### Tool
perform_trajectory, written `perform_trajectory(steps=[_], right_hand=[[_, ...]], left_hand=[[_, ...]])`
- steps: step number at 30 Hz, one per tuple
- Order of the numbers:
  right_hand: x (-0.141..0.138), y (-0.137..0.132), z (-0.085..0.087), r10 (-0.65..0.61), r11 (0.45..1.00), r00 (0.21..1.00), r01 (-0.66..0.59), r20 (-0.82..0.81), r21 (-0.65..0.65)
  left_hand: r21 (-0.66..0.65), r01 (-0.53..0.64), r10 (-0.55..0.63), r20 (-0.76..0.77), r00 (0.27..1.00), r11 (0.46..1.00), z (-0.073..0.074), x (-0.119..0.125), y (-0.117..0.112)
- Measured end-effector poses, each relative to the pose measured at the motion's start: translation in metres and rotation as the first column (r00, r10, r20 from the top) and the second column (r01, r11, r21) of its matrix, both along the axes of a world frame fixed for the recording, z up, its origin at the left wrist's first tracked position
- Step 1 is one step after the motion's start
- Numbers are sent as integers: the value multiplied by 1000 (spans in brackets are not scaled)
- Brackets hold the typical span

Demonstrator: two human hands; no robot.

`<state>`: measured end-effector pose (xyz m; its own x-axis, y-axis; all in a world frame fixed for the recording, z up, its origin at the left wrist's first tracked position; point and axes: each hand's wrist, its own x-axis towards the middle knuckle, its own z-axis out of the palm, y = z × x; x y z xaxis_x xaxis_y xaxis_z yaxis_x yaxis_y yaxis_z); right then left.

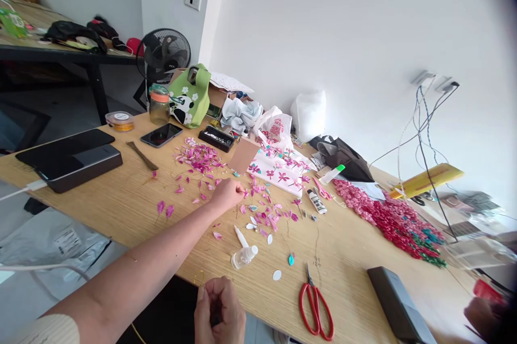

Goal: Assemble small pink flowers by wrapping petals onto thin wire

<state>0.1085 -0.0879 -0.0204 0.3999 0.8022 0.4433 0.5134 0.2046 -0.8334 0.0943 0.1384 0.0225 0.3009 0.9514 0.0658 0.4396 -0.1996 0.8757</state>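
Observation:
My left hand [227, 195] reaches across the table, its fingers pinched on a pink petal at the edge of the scattered petals. Loose pink petals [201, 158] lie heaped beyond it, and more are strewn around it. My right hand [220, 310] is near the table's front edge, closed with thumb against curled fingers; whatever is inside is hidden. Between the hands are a small clear bottle [244, 257] with a white cap, a white pen-like tube [241, 236] and white oval pieces [277, 275]. Red-handled scissors [316, 309] lie to the right.
A white sheet with pink flowers [278, 170], a glue tube [316, 201] and bundles of red and pink strands [388, 220] lie farther right. Phone [161, 135], black power bank [78, 167] and green panda bag [191, 97] are left. Another person's hand [482, 314] shows at right.

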Motion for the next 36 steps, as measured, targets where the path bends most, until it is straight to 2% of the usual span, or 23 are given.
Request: perform_trajectory(steps=[5,13,19,25,36], right_hand=[[-3,1,4,-4,1000,1000,4,0,-9],[-5,-1,6,-33,997,999,32,-18,-70],[-8,-1,7,-39,995,999,37,-17,-89],[-7,-3,11,-25,994,1000,25,-7,-106],[-7,-5,15,-8,991,1000,4,-27,-131]], left_hand=[[-24,11,-11,13,1000,1000,0,-3,0],[-79,10,4,174,985,997,0,-5,-4],[-234,39,50,362,931,971,8,-12,-10],[-350,92,88,467,880,932,9,-15,-14],[-401,90,162,550,819,912,6,-17,-15]])
